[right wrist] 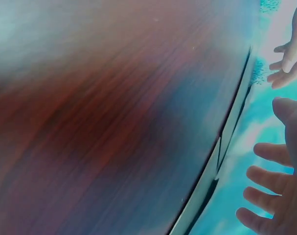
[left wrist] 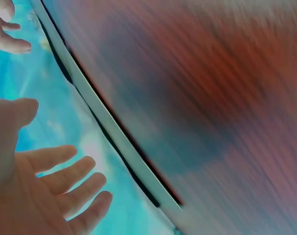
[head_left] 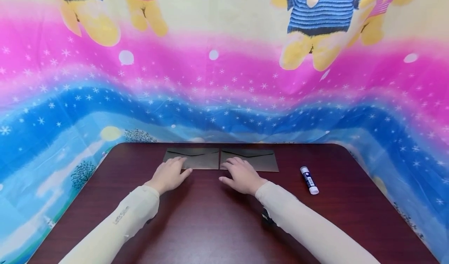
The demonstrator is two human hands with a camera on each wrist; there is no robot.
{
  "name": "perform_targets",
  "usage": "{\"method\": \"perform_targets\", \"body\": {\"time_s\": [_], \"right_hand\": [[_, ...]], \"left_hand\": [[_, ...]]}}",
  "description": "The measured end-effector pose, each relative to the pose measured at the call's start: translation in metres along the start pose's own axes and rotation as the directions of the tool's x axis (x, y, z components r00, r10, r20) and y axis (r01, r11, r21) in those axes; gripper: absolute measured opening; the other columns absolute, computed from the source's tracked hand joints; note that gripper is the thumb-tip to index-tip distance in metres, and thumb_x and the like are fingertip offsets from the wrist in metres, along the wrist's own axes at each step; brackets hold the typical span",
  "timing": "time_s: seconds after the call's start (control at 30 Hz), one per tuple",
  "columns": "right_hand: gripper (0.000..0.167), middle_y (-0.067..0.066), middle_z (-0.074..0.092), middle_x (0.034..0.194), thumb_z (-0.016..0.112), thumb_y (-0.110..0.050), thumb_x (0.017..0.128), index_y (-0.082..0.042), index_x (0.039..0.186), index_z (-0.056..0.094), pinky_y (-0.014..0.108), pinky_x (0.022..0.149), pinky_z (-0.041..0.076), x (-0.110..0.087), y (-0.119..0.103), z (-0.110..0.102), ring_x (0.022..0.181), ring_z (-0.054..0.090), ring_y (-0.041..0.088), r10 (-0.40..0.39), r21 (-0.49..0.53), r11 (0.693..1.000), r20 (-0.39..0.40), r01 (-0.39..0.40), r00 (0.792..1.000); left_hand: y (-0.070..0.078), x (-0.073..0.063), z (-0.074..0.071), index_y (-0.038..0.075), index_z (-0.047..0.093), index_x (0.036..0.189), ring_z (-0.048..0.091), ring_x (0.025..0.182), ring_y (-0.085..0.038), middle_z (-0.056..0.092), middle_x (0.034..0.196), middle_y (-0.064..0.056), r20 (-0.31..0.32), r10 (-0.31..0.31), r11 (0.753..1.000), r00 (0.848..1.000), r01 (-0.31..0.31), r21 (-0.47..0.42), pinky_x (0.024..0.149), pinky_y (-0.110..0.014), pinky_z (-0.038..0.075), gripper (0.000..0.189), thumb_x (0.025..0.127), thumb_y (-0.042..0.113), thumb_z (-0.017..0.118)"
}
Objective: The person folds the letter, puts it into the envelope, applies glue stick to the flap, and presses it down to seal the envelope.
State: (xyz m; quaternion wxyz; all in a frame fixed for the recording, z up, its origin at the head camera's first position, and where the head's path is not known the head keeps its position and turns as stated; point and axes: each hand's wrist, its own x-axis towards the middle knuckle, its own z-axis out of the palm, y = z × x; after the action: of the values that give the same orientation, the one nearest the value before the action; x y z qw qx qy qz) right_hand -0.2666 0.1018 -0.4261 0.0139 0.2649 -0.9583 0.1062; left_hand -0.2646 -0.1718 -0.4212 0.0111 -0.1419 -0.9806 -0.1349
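Two dark grey-brown envelopes lie side by side near the table's far edge, flaps toward the back. My left hand (head_left: 170, 175) is over the near left part of the left envelope (head_left: 201, 161), its fingers overlapping it in the head view. Over the near left corner of the right envelope (head_left: 261, 162) is my right hand (head_left: 243, 174). Both hands have their fingers spread and relaxed, with nothing gripped. The wrist views show fingers (left wrist: 72, 178) and fingers (right wrist: 263, 178) held above the tabletop, with the envelopes seen as thin strips.
A white glue stick with a dark blue label (head_left: 309, 180) lies on the right side of the dark red-brown table (head_left: 210, 225). Behind the table hangs a colourful cloth (head_left: 224, 81) printed with snowflakes and bears, which also runs along both sides.
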Motion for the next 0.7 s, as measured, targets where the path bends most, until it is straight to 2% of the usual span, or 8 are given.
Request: {"method": "perform_targets", "body": {"time_s": [0.17, 0.3, 0.53, 0.7], "right_hand": [[0.054, 0.009, 0.059, 0.144, 0.059, -0.048, 0.099, -0.011, 0.139, 0.060, 0.052, 0.114, 0.042, -0.016, 0.006, -0.007, 0.138, 0.051, 0.028, -0.005, -0.030, 1.000, -0.028, 0.004, 1.000], [0.053, 0.008, 0.062, 0.140, 0.060, -0.049, 0.099, -0.013, 0.137, 0.062, 0.052, 0.112, 0.045, -0.029, 0.009, -0.008, 0.134, 0.055, 0.027, 0.000, -0.046, 0.999, -0.045, -0.002, 0.999], [0.048, 0.007, 0.067, 0.133, 0.063, -0.046, 0.097, -0.012, 0.132, 0.065, 0.050, 0.106, 0.049, -0.049, 0.013, -0.009, 0.125, 0.062, 0.027, -0.026, -0.034, 0.999, -0.088, 0.023, 0.996], [0.046, 0.005, 0.069, 0.129, 0.065, -0.044, 0.096, -0.013, 0.130, 0.066, 0.048, 0.102, 0.052, -0.058, 0.014, -0.011, 0.121, 0.065, 0.026, -0.046, -0.030, 0.999, -0.111, 0.043, 0.993]], "left_hand": [[0.017, -0.005, 0.001, 0.003, 0.058, 0.139, 0.060, 0.128, -0.037, 0.063, 0.139, -0.016, -0.086, 0.017, 0.999, 0.996, -0.021, -0.042, 0.103, -0.056, 0.050, 0.050, 0.101, 0.036, 0.059], [0.030, -0.009, 0.003, 0.006, 0.062, 0.134, 0.064, 0.123, -0.033, 0.067, 0.133, -0.012, -0.131, 0.027, 0.997, 0.991, -0.036, -0.071, 0.100, -0.053, 0.052, 0.046, 0.100, 0.036, 0.061], [0.050, -0.019, 0.004, 0.009, 0.065, 0.130, 0.066, 0.120, -0.029, 0.070, 0.128, -0.009, -0.129, 0.049, 0.993, 0.990, -0.062, -0.100, 0.100, -0.050, 0.053, 0.042, 0.099, 0.037, 0.062], [0.058, -0.026, 0.000, 0.012, 0.066, 0.130, 0.066, 0.120, -0.027, 0.070, 0.128, -0.006, -0.144, 0.038, 0.989, 0.989, -0.058, -0.137, 0.099, -0.050, 0.053, 0.040, 0.099, 0.038, 0.062]]}}
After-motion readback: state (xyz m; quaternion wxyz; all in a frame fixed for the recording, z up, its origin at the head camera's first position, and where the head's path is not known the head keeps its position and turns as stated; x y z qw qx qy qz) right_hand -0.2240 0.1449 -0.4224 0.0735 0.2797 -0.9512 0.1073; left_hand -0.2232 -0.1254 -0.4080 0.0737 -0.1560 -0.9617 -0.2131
